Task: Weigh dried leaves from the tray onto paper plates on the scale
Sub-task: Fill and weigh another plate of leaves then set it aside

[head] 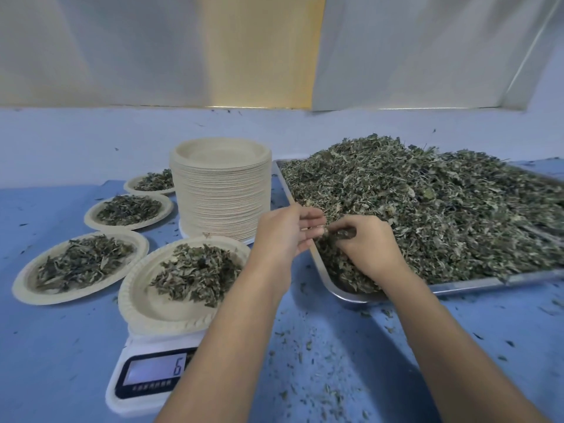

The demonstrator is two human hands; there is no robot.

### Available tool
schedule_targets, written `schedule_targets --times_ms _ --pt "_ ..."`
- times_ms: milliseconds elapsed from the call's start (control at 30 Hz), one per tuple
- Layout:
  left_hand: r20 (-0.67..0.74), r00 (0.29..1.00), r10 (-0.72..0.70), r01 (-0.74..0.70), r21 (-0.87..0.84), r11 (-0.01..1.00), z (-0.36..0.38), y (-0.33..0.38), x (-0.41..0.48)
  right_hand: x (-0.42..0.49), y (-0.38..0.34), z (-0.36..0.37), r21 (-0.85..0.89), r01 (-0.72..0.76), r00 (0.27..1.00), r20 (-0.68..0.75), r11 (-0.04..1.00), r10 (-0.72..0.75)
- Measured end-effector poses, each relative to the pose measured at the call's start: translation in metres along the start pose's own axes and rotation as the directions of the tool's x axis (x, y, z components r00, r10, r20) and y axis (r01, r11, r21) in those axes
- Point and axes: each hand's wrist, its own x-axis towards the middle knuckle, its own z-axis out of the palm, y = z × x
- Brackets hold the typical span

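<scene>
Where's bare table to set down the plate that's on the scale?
Bare blue table lies left of the scale, in front of the nearest filled plate. In front of the tray is free too, though crumb-strewn. Crowded between plate stack, scale and tray.

A single head-worn camera looks forward and down, close over the blue table (61, 346).

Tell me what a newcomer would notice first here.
The big heap of dried leaves filling the metal tray on the right. Then the tall stack of paper plates left of it, and the leaf-filled plate on the scale in front.
</scene>
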Motion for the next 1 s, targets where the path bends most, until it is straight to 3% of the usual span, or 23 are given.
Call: schedule_targets --times_ms 67,167,233,300,400,500,600,700,833,900,1000 --pt "-0.006 1.000 0.002 -0.002 0.000 1.000 -0.001 0.000 0.000 0.000 -0.001 -0.002 0.119 0.001 0.999 -0.038 0.993 0.003" --pt "-0.011 1.000 -0.002 0.002 -0.003 1.000 -0.002 0.001 0.000 0.001 -0.003 0.001 0.161 0.023 0.999 -0.030 0.987 -0.019" --pt "-0.013 1.000 -0.005 0.005 -0.008 1.000 -0.002 0.001 0.000 0.000 -0.003 0.003 0.068 0.034 0.999 -0.030 0.997 -0.032" --pt "-0.013 1.000 -0.008 0.008 -0.006 1.000 -0.002 0.001 0.000 -0.002 -0.001 0.003 -0.139 0.030 0.999 -0.007 0.990 -0.031" --pt "-0.011 1.000 -0.009 0.009 0.005 1.000 -0.002 0.001 0.000 -0.004 -0.001 0.005 -0.331 0.047 0.993 0.121 0.943 -0.007" --pt "-0.012 1.000 -0.012 0.012 0.013 1.000 -0.003 0.001 -0.001 -0.003 -0.001 0.007 -0.396 0.089 0.975 0.224 0.914 0.002" --pt "-0.015 1.000 -0.014 0.014 0.008 1.000 -0.004 0.000 0.000 -0.003 0.000 0.008 -0.355 0.044 0.983 0.182 0.934 0.023" --pt "-0.048 0.999 -0.025 0.024 -0.019 1.000 -0.002 -0.004 0.002 -0.002 0.002 0.005 -0.182 -0.039 0.998 0.042 0.983 0.047" --pt "-0.093 0.993 -0.068 0.056 -0.128 0.990 0.003 -0.009 0.008 0.002 0.001 -0.001 0.225 -0.154 0.981 -0.085 0.962 0.177" --pt "-0.084 0.990 -0.111 0.094 -0.187 0.978 0.006 -0.012 0.010 0.002 -0.002 -0.004 0.482 -0.226 0.956 -0.056 0.846 0.287" --pt "-0.064 0.983 -0.170 0.148 -0.260 0.954 0.009 -0.016 0.012 -0.002 -0.015 -0.013 0.776 -0.294 0.922 0.076 0.558 0.380"
